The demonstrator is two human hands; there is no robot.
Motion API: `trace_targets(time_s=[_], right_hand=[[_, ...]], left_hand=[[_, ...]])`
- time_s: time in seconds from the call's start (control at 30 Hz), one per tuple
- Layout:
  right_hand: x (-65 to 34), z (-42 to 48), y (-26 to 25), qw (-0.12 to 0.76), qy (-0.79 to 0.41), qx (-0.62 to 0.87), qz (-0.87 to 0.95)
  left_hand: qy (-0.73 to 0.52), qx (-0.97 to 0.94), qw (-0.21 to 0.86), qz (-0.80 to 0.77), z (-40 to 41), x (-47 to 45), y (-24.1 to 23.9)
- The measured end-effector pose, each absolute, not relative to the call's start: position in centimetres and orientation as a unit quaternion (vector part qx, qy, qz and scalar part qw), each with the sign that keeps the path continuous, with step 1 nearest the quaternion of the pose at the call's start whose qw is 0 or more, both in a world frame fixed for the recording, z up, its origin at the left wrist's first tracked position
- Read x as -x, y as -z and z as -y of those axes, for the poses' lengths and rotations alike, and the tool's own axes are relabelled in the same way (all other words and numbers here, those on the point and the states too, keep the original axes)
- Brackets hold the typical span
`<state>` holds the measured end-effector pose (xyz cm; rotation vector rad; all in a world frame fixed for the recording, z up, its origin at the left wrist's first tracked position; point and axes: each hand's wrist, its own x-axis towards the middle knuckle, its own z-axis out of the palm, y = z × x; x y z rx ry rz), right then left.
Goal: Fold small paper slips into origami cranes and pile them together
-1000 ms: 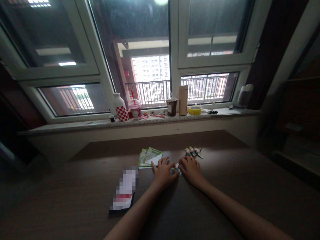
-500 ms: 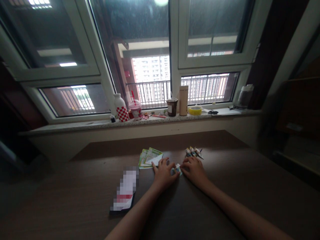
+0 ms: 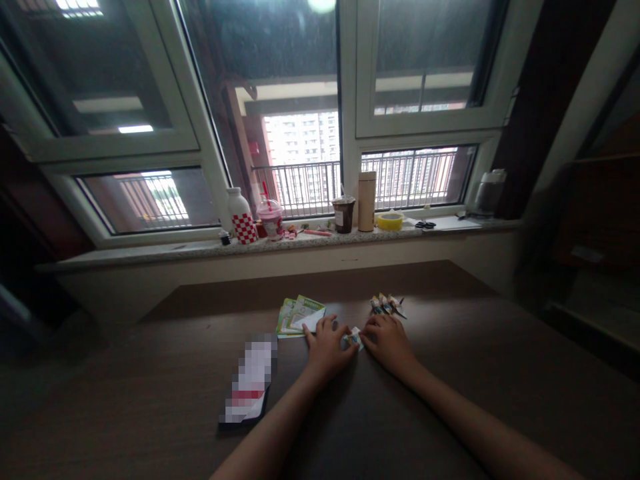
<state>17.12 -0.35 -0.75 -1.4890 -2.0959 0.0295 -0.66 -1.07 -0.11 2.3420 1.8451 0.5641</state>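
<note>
Between my hands on the brown table is a small printed piece (image 3: pixel 354 337), white with green and blue, perhaps paper or a sticker. Thumb and index finger of my left hand (image 3: pixel 326 345) close on its left side, while the other fingers rest near the cards. My right hand (image 3: pixel 391 341) has its fingertips pressed together at the piece's right edge. Several green-and-white cards (image 3: pixel 300 312) lie overlapped just beyond my left hand. Past my right hand sits a cluster of small folded pieces (image 3: pixel 387 305) in white, yellow and dark colours.
A phone-like slab (image 3: pixel 250 381), partly pixelated, lies left of my left forearm. Along the windowsill (image 3: pixel 300 241) stand a checkered bottle (image 3: pixel 243 217), a pink drink cup (image 3: pixel 271 219), a dark cup (image 3: pixel 343 215), a tan flask (image 3: pixel 367 201), yellow tape (image 3: pixel 390 221) and scissors (image 3: pixel 425 225).
</note>
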Motion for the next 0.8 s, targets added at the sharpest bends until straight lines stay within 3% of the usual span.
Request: trace_targets(time_s=[0.8], right_hand=[[-17.04,0.07,0.77,0.278,-0.016,0.57,0.774]], left_hand=[[-0.205,-0.758,0.063,-0.616,1.02,0.46,-0.07]])
